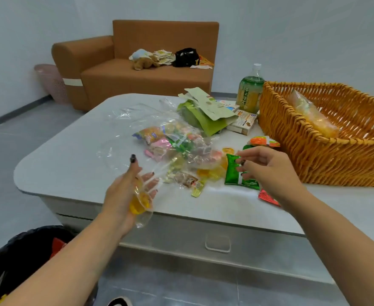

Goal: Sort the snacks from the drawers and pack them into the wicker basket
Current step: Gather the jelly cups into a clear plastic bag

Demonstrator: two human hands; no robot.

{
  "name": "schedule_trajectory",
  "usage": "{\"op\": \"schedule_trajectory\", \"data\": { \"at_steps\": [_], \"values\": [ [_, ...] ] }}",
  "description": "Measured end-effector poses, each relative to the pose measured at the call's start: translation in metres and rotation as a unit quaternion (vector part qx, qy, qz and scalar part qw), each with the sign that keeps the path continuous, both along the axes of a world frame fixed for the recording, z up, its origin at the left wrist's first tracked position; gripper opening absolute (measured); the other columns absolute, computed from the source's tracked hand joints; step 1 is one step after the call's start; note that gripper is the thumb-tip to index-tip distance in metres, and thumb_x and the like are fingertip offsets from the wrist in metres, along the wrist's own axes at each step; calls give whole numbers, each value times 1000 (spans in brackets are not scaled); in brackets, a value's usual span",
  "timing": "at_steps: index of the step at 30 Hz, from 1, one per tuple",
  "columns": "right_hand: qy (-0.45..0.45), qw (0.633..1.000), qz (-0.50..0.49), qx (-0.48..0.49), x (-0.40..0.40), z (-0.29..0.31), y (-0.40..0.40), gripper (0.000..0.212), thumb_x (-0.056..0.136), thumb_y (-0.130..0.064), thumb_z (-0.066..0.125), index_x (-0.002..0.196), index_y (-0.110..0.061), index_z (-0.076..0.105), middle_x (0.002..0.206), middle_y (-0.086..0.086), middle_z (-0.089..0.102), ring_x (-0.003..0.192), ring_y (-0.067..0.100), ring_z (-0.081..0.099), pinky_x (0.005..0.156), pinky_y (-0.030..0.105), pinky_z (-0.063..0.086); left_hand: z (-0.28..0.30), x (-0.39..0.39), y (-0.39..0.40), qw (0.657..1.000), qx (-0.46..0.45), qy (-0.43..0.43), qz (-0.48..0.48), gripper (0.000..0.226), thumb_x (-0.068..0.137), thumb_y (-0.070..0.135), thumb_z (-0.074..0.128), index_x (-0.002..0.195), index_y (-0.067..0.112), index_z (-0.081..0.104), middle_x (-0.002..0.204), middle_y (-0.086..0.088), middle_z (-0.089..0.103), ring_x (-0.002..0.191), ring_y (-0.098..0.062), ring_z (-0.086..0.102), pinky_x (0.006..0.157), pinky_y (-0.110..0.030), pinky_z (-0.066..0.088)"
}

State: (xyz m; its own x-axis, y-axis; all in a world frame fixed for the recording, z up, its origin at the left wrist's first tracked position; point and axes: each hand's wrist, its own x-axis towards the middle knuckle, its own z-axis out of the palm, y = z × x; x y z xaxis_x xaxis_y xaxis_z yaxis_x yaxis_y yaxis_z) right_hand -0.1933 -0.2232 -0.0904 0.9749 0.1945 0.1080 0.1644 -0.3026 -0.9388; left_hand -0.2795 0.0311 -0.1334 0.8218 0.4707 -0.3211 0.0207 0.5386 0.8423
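At the near edge of the white worktop we sort a spill of snacks, and each hand is placed for its share of the job. Our left hand lies palm up, fingers loosely spread, cradling a yellow jelly cup in crinkled clear wrap, apparently freed from the clear plastic bag that lies open just beyond it with mixed sweets inside. Our right hand pinches the top edge of a green packet that rests on the worktop, likely the next item bound for the wicker basket just to its right. The basket stands at the right, holding one orange-yellow bag against its divider, so packing has barely begun. A green drink bottle waits upright behind the basket's far left corner.
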Motion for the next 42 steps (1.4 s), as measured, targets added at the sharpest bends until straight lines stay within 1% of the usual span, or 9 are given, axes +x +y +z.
{"op": "schedule_trajectory", "data": {
  "at_steps": [8, 13, 16, 20, 25, 29, 34, 37, 42],
  "values": [
    [-109, 960, 8, -258, 31, -45, 54, 23, 88, -17, 60, 112, -16, 60, 111, 1, 58, 96, 18, 54, 81, 34, 48, 6, 4, 37, 998, -48, -7, 48, 43, 96, 53, 47, 114, 14, 53, 103, -8, 66, 79, -23, 72, 71, -36, 53],
    [-170, 876, -4, -451, 36, -60, 83, 50, 92, -51, 50, 131, -20, 44, 137, 9, 37, 120, 33, 37, 94, 41, 42, 3, 8, 49, 999, -2, -4, 33, 44, 96, 53, 48, 118, 15, 55, 99, -7, 69, 76, -21, 75, 70, -36, 53],
    [-187, 839, -13, -510, 39, -69, 94, 50, 94, -53, 43, 134, -24, 41, 142, 17, 30, 121, 38, 34, 90, 43, 44, 4, 10, 55, 999, 22, 6, 24, 44, 96, 54, 48, 114, 15, 55, 101, -8, 68, 77, -23, 75, 70, -37, 53],
    [-201, 822, -15, -532, 45, -74, 97, 44, 96, -44, 46, 133, -21, 43, 137, 19, 34, 119, 40, 36, 79, 42, 48, 6, 10, 61, 998, 49, 24, 11, 44, 94, 55, 51, 108, 14, 59, 100, -10, 71, 88, -26, 74, 73, -39, 55],
    [-241, 830, 0, -503, 48, -78, 84, 41, 93, -42, 54, 127, -19, 50, 138, 15, 38, 120, 37, 40, 73, 42, 51, 10, 9, 62, 996, 79, 21, 21, 40, 93, 52, 54, 100, 13, 61, 72, -4, 74, 87, -22, 71, 81, -41, 55],
    [-286, 854, 14, -434, 44, -76, 70, 30, 79, -23, 76, 104, -12, 64, 106, 17, 54, 78, 30, 53, 47, 29, 39, 14, 9, 60, 996, 87, 17, 10, 39, 93, 52, 54, 100, 14, 62, 75, -4, 75, 84, -22, 72, 75, -39, 56],
    [-314, 859, 7, -405, 36, -72, 59, 30, 69, -17, 85, 91, -7, 66, 85, 14, 54, 50, 24, 45, 44, 20, 22, 14, 7, 58, 995, 102, 19, -4, 41, 93, 54, 52, 101, 15, 63, 85, -7, 76, 85, -22, 73, 72, -38, 55],
    [-313, 853, -4, -417, 33, -70, 57, 31, 69, -24, 85, 87, -7, 65, 81, 12, 54, 52, 30, 54, 44, 21, 24, 15, 5, 56, 995, 102, 21, -7, 41, 94, 53, 52, 102, 15, 63, 84, -7, 76, 82, -21, 74, 73, -38, 56],
    [-308, 817, -9, -487, 35, -77, 64, 34, 73, -34, 78, 81, -4, 64, 86, 16, 56, 78, 36, 54, 55, 38, 48, 15, 3, 51, 994, 103, 34, -19, 43, 93, 55, 51, 105, 15, 63, 86, -6, 77, 83, -22, 74, 75, -39, 56]
  ]
}}
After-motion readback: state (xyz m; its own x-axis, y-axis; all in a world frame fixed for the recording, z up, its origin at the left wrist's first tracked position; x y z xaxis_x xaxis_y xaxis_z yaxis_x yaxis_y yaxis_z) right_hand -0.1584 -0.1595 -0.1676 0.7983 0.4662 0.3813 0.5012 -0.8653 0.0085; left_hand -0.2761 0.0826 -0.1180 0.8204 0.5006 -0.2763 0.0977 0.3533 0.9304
